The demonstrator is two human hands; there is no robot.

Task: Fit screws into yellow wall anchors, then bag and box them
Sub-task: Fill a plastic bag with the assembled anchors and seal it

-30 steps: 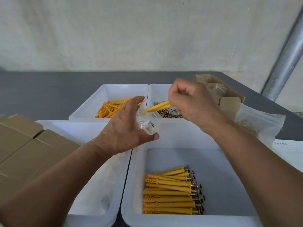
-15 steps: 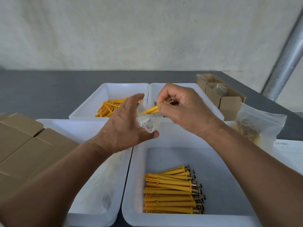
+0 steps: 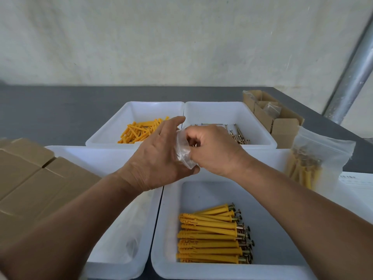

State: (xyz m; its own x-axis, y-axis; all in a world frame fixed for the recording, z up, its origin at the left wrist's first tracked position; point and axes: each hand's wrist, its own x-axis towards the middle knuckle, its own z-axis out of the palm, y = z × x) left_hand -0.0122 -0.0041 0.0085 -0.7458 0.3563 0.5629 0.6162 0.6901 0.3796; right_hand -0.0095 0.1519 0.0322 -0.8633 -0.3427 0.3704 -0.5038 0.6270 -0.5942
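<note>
— Where is the clear bag?
— Up in the air between both hands. The left hand grips it, fingers curved round its far side, thumb tucked under its bottom corner.
— And the right hand?
— Fingers curled, tips pushed in at the bag's mouth. What they pinch I cannot tell; plastic and knuckles hide it.
— Nearer the person than the bag?
— A white tray of assembled anchors lying side by side, screw heads to the right.
— Beyond the bag?
— Loose yellow anchors in a tray beyond-left, bare screws beyond-right. Well right of the bag stands a filled bag; well left, closed cardboard boxes.
</note>
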